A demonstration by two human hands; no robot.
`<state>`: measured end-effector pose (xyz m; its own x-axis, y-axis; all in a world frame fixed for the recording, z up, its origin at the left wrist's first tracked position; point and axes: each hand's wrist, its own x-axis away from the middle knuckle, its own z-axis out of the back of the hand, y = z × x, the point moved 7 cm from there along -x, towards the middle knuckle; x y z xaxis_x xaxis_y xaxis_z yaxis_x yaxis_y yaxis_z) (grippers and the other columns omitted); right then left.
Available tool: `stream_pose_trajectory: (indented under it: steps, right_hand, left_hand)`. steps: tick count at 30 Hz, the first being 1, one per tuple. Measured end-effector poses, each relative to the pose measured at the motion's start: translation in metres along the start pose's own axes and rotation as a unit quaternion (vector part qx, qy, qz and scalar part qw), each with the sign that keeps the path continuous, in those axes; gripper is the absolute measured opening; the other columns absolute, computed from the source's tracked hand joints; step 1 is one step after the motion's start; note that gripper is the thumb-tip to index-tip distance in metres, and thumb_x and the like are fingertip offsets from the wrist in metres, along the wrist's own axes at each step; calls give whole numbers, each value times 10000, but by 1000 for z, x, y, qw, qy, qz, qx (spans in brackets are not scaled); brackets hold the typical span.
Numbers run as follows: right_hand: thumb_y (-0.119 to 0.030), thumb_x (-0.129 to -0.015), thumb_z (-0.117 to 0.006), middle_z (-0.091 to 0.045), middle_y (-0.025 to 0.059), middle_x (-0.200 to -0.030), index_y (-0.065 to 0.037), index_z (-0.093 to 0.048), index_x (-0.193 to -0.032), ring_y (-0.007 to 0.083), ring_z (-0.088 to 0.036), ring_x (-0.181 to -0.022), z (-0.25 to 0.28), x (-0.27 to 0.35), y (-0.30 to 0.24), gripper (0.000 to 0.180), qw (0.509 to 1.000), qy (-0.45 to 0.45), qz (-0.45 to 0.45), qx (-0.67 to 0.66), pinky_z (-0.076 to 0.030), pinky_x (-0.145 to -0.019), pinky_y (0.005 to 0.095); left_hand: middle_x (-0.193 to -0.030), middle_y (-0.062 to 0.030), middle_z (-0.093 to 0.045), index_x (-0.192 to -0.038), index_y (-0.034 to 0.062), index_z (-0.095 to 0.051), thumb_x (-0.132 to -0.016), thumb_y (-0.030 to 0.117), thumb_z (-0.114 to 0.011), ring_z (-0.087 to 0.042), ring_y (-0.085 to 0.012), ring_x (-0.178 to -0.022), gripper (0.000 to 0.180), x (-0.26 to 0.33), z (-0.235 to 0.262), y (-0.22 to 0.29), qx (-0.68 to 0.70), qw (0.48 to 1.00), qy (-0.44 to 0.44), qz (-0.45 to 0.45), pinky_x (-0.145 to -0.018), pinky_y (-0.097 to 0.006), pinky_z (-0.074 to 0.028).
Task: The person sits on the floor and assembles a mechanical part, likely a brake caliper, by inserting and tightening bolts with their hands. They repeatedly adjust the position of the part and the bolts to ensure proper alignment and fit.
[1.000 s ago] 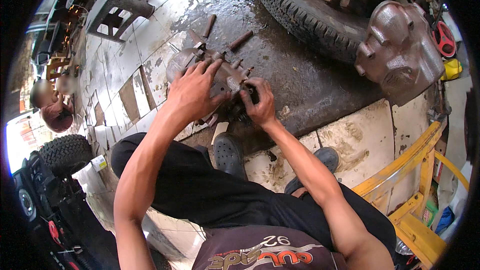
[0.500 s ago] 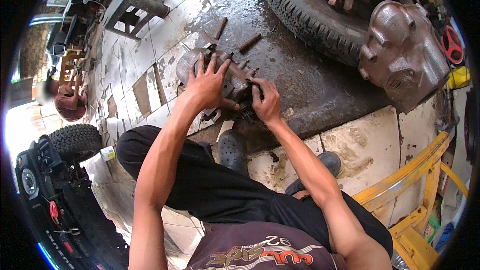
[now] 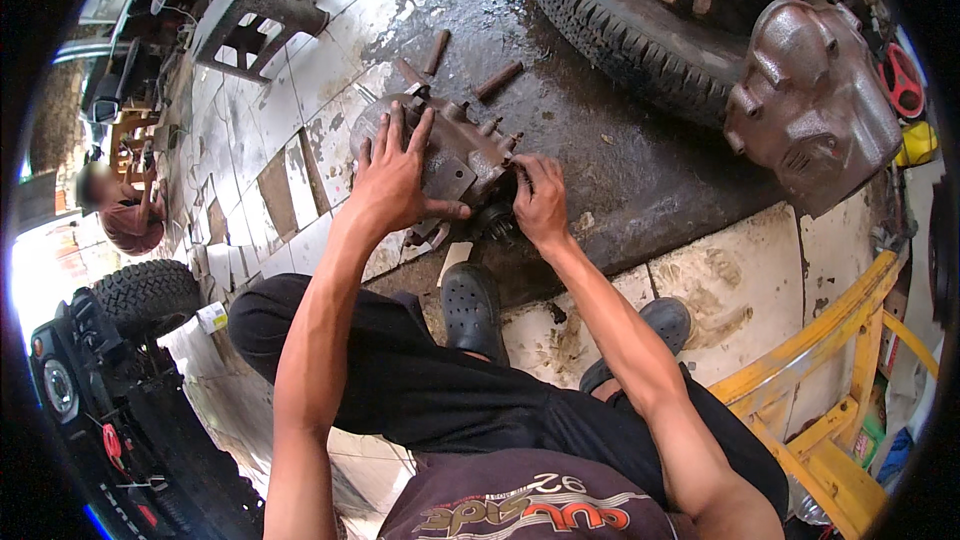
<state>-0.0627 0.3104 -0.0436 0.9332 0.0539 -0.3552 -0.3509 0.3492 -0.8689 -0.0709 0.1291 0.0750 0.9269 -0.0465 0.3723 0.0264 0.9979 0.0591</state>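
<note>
A brown-grey metal gearbox housing [image 3: 470, 148] lies on the dark, wet-looking mat in front of me. My left hand [image 3: 390, 180] rests flat on its left part, fingers spread and thumb pointing right. At the housing's right end my right hand [image 3: 541, 202] is closed, fingertips pinched against the edge near a small protruding stud. Whatever those fingers grip is hidden. Just below that hand a dark toothed gear [image 3: 496, 221] sticks out of the housing. Beyond the housing lie two rusty short rods, one rod [image 3: 436, 52] upright in the picture and another rod [image 3: 498, 81] slanting right.
A large tyre [image 3: 630, 45] fills the far right, with a second metal casing [image 3: 810, 105] in front of it. A yellow metal frame [image 3: 810, 340] stands at right. At left are a plastic stool [image 3: 255, 20], a small black vehicle [image 3: 110, 390] and a seated person [image 3: 130, 205].
My left hand has slid a little left over the housing, uncovering more of its flat plate. The right hand stays at the right end. The view has shifted slightly.
</note>
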Motion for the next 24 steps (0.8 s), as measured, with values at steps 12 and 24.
stream_pose_trajectory:
  steps: [12,24]
  right_hand:
    - [7,-858,-578,-634,179,-1050,-33,-625,-1094,401,-575,-1010,0,-1,-13,244,1000,-20,8,7,-459,-895,477]
    - [27,-860,-546,-645,182,-1034,-37,-620,-1083,418,-587,-998,-2,-7,-3,243,1000,-17,-4,-13,-459,-892,489]
  left_hand:
    - [-1633,-293,-84,-1613,186,-106,-548,676,-857,-156,-476,-1499,1392,9,4,2,3,1000,-9,13,-1150,-650,-260]
    - [-1623,-290,-135,-1611,207,-103,-554,614,-891,-193,-479,-1485,1380,12,2,10,-4,1000,-3,8,-1157,-619,-292]
